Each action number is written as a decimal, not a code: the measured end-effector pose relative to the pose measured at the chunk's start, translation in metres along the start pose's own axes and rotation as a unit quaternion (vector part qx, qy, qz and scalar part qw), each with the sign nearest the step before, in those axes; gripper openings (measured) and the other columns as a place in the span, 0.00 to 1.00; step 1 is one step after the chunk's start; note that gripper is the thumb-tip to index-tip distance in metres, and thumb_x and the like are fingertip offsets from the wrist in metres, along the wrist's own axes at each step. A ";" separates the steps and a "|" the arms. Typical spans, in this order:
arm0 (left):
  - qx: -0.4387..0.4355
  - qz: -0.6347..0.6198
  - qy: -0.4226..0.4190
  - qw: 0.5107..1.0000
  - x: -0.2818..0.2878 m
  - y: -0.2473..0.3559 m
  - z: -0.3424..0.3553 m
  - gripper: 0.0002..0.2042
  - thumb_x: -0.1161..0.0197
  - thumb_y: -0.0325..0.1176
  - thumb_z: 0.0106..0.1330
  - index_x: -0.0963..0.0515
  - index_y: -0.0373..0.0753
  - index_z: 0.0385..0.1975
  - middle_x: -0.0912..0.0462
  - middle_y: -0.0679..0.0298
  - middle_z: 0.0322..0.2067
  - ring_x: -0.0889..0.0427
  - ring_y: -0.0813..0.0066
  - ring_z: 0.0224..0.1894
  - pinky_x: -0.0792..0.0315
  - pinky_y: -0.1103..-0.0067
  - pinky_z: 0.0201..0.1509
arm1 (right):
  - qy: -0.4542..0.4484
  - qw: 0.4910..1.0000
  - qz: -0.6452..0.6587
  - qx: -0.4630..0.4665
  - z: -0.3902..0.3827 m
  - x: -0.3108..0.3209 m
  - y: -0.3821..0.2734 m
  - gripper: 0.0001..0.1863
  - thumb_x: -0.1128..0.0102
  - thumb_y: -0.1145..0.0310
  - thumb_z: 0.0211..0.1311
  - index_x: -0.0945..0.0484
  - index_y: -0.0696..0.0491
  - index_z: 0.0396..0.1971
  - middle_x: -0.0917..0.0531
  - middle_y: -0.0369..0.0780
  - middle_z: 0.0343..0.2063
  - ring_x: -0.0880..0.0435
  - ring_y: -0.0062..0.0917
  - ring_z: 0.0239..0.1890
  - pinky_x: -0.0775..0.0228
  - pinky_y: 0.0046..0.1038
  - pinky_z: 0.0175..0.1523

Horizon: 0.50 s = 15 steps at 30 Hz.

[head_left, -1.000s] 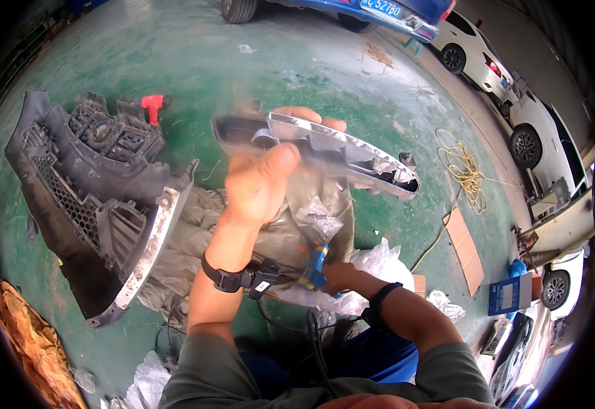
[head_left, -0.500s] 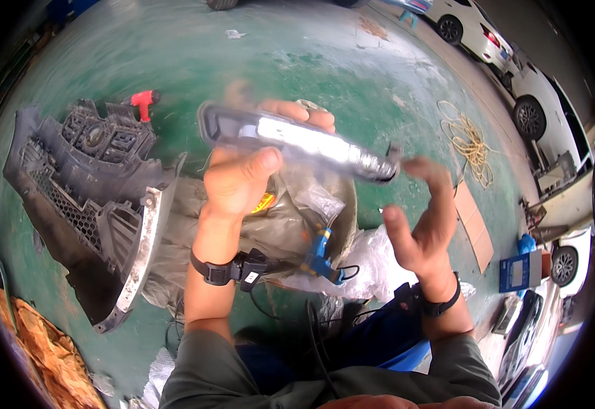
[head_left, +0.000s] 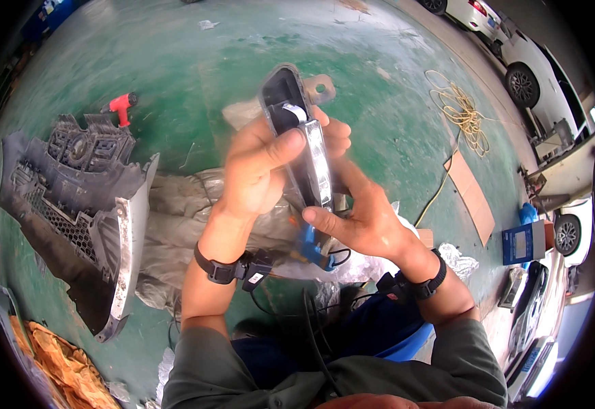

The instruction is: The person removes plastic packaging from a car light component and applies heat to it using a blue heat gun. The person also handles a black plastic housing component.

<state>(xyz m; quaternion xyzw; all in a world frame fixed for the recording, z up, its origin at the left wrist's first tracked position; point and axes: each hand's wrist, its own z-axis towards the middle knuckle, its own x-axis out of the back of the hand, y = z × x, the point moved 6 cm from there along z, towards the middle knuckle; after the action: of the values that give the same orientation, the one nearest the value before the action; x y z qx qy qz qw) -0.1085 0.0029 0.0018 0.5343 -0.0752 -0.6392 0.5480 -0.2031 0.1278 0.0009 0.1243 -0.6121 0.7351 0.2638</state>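
Note:
A slim car light (head_left: 316, 153) with a black housing, a clear bright lens and a mounting tab is held up in front of me, tilted steeply. My left hand (head_left: 260, 163) grips its upper part, thumb on the front and fingertips showing behind its far side. Around the lower end closes my right hand (head_left: 365, 218), thumb on the near face, other fingers partly hidden behind the housing. Below the light is a blue tool (head_left: 314, 253) with a black cord, partly covered by the light. Under it lie crumpled, translucent plastic sheeting (head_left: 181, 218) and white wrap (head_left: 365, 266).
A dark bumper (head_left: 72, 198) with a mesh grille lies on the green floor at left, a red power tool (head_left: 121, 107) beyond it. To the right are a coiled yellow hose (head_left: 464, 112), flat cardboard (head_left: 471, 198), a blue box (head_left: 521, 244) and parked white cars (head_left: 536, 88).
The car light has swung from nearly level to steeply upright. My right hand, apart from it before, has come in and taken hold of its lower end.

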 end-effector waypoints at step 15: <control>0.032 -0.011 -0.011 0.999 -0.003 -0.016 0.009 0.32 0.36 0.41 0.67 0.34 0.24 0.65 0.23 0.42 0.59 0.21 0.48 0.60 0.30 0.59 0.68 | 0.015 0.978 0.194 -0.079 -0.006 0.008 0.008 0.17 0.33 0.65 0.67 0.27 0.62 0.42 0.20 0.35 0.27 0.24 0.13 0.32 0.31 0.23 0.33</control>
<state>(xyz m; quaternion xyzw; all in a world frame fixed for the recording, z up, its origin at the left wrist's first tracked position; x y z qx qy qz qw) -0.1257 0.0070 -0.0033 0.5450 -0.0954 -0.6486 0.5226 -0.2128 0.1343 -0.0028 -0.0291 -0.6764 0.7236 0.1343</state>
